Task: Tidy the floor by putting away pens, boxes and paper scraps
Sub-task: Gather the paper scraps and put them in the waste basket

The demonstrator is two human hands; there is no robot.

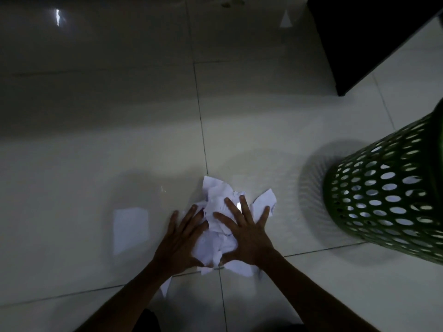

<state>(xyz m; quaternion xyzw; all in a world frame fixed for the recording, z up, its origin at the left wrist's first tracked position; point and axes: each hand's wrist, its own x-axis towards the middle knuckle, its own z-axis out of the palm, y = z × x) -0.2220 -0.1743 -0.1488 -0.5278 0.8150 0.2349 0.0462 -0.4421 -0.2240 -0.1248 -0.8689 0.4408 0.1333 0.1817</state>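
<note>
Tiled floor [96, 152]: paper scraps [214, 191] heaped, not yet binned; left hand [182, 236], right hand [247, 233] flat, pressing heap; green basket [383, 195], three o'clock.

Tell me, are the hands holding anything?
Nothing is gripped: the left hand and right hand press flat, fingers straight, on the pile of torn white paper scraps, left at its side, right on top.

Your left hand [179, 238] and right hand [247, 233] lie flat, fingers spread, on either side of a heap of paper scraps [220, 226] on the tiled floor [96, 164]. A green basket [388, 195] with scraps inside stands to your right. A black box [374, 37] sits beyond it.
</note>
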